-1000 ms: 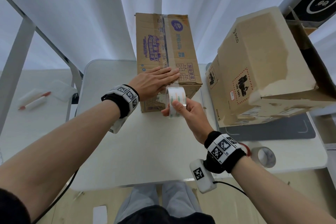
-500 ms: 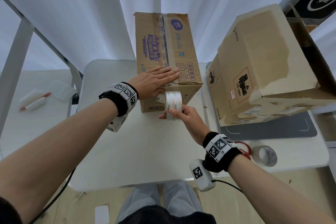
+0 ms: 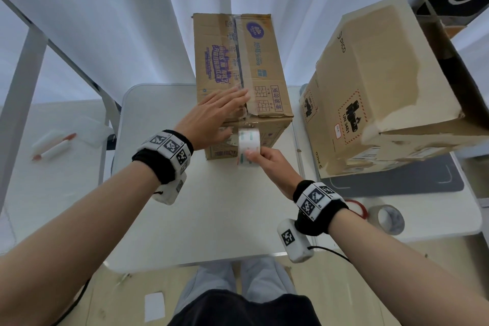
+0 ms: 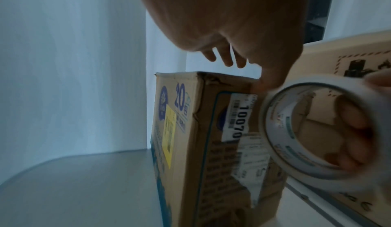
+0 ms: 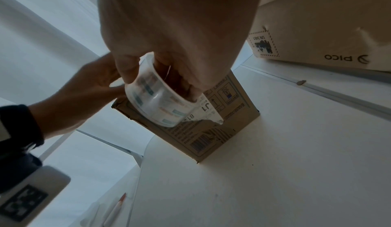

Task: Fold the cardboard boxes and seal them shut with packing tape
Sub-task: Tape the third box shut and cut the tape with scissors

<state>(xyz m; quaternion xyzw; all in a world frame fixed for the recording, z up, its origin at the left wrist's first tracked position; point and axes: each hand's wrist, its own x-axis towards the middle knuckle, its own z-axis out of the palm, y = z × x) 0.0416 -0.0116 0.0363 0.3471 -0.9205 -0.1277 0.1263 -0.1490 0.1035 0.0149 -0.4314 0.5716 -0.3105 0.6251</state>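
Right hand [image 3: 267, 164]: the thumb lies on the outer face of the tape roll [image 3: 248, 147] and the fingers [image 5: 186, 86] curl through its core, grasping it. The roll is held against the near vertical face of the printed box [image 3: 238, 66], just below the box's top edge. A clear strip appears to run from the roll up over that edge onto the centre seam, though glare makes its limits hard to trace.

Left hand [image 3: 211, 120]: fingers extended and flat, palm down on the near end of the box top, beside the seam. The thumb [image 4: 268, 81] reaches over the near edge. Nothing is grasped.

The printed box stands on the white table [image 3: 185, 219], flaps folded down, long axis pointing away from the person. A larger box [image 3: 381, 82] sits tilted to its right, apart from it, over a dark mat [image 3: 397, 182]. A second tape roll [image 3: 389, 219] lies near the table's right front corner. A marker [image 3: 54, 145] lies on the lower surface to the left.
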